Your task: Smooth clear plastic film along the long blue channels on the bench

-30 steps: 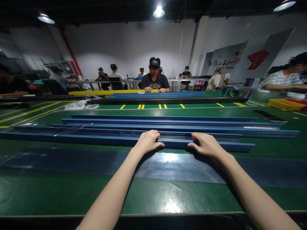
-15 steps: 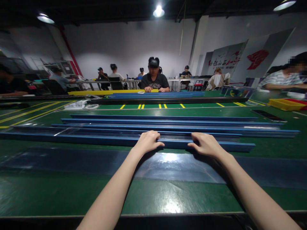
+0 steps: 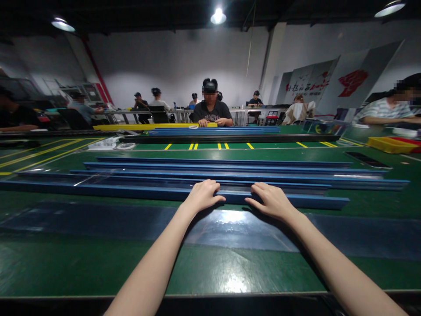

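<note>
A long blue U-shaped channel (image 3: 98,190) lies across the green table, nearest of several. At its near wall, my left hand (image 3: 204,194) curls its fingers over the top edge, with the thumb on the front face. To its right, my right hand (image 3: 271,199) grips the same wall in the same way, fingers over the edge and thumb in front. The fingertips of both hands are partly hidden inside the channel. In front of it, a clear plastic strip (image 3: 230,228) lies flat under my forearms.
More blue channels (image 3: 296,176) lie parallel behind. A phone (image 3: 368,159) rests at the right, near a yellow tray (image 3: 386,144). Across the table a person (image 3: 212,109) sits with hands on a yellow bar (image 3: 148,127). A long black bar (image 3: 237,138) lies before that person.
My right hand has slid left along the channel, closer to my left hand. My left hand keeps its place, and the channel looks almost unmoved.
</note>
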Available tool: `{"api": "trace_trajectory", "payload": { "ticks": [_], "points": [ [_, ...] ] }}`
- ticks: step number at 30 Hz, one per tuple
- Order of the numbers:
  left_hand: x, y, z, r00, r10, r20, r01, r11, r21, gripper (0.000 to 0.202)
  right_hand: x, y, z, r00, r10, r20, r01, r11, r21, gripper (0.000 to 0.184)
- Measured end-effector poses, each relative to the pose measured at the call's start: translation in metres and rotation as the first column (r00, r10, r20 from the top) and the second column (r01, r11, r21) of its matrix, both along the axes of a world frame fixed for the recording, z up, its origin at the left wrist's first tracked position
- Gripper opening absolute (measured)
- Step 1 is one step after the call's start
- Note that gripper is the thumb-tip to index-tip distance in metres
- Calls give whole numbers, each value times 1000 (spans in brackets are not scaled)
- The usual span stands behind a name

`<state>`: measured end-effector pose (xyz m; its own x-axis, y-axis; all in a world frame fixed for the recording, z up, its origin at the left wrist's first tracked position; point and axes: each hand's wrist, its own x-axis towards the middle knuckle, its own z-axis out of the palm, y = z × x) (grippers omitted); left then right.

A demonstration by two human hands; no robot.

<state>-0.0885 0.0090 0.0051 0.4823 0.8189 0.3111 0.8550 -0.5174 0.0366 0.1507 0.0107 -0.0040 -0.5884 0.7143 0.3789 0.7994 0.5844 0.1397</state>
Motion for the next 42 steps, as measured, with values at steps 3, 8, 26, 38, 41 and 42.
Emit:
{"api": "trace_trajectory", "payload": {
  "ticks": [3, 8, 26, 38, 41, 42],
  "points": [
    [-1, 1, -2, 1000, -6, -9, 6, 1000, 13, 27, -6, 0, -1, 999, 41, -32, -40, 999, 31, 30],
    [-2, 1, -5, 999, -15, -37, 17, 998, 54, 29, -6, 3, 1, 998, 39, -44, -38, 998, 43, 27],
    [0, -1, -3, 995, -9, -104, 16, 997, 71, 33, 45, 7, 9, 990, -140, -15, 139, 990, -24, 33],
    [1, 1, -4, 992, -15, -122, 22, 998, 60, 31, 32, 5, 9, 997, -75, -13, 74, 993, -89, 37],
    [1, 1, -5, 991, -16, -131, 26, 997, 71, 31, 19, 5, 5, 999, -28, -24, 27, 999, -47, 38],
    [1, 1, -6, 991, -19, -132, 29, 997, 74, 31, 15, 5, 4, 1000, -7, -26, 6, 1000, -28, 37]
  ]
}}
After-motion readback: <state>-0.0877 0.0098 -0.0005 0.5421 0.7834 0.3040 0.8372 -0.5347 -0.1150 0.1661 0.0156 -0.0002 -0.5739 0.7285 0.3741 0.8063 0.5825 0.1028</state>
